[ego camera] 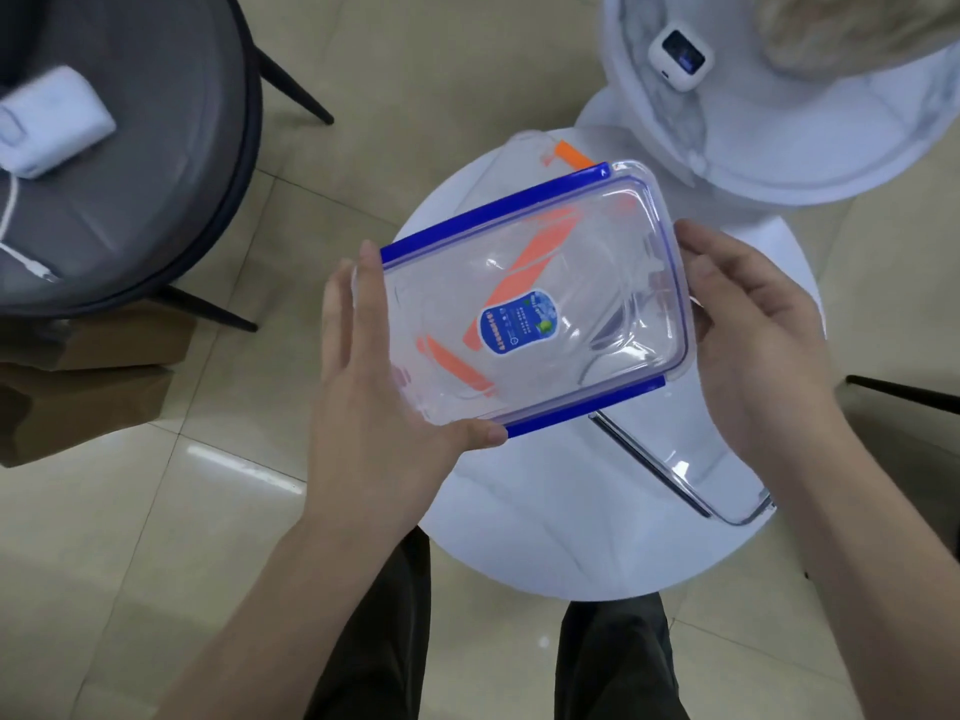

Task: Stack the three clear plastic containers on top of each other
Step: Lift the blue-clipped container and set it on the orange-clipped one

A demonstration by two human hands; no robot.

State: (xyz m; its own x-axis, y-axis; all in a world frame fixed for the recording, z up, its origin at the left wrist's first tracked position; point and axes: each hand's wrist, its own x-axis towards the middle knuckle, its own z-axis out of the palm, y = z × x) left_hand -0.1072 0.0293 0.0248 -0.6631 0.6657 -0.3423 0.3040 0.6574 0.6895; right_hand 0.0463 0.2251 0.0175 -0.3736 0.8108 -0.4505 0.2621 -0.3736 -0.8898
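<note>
I hold a clear plastic container with blue clips (571, 283) in the air above the small round white table (545, 537). My left hand (374, 376) grips its near-left end and my right hand (758, 330) holds its right end. A blue label sits on its lid. Seen through it and sticking out behind it is a clear container with orange clips (569, 153), lying on the table. A third clear container (691, 459), with a dark rim, rests on the table's right side, partly under the held one.
A grey round chair (156, 148) with a white device and cable on it stands at the left. A white chair (779, 148) with a small white gadget is behind the table. Cardboard boxes (88, 387) lie on the tiled floor at left. My legs are below the table.
</note>
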